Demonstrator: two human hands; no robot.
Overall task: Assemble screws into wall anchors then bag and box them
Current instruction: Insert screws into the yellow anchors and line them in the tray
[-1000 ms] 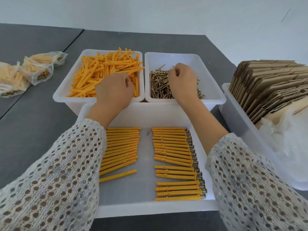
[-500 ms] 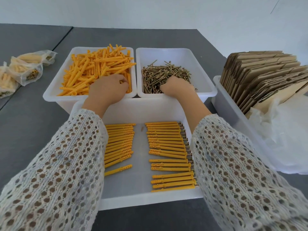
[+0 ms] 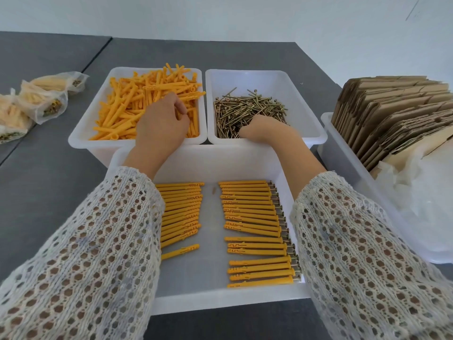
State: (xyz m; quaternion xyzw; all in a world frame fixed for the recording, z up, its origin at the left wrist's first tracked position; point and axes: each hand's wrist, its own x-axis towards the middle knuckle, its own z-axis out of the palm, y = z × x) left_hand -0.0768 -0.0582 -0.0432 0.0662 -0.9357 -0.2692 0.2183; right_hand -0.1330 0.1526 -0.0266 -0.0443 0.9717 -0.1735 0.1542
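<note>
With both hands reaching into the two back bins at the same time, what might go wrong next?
The right hand is buried in the pile of loose screws, so sharp tips may prick the fingers, or several tangled screws may come up together. Both sleeves hang over the assembled anchors in the front tray; pulling the arms back may knock the neat rows askew.

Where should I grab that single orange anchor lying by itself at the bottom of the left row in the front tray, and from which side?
Pinch the lone anchor mid-shaft from above, fingers on its two long sides. It lies flat and slightly slanted on the front tray, apart from the row above it, so both sides look reachable. Its left end is hidden under the left sleeve.
</note>
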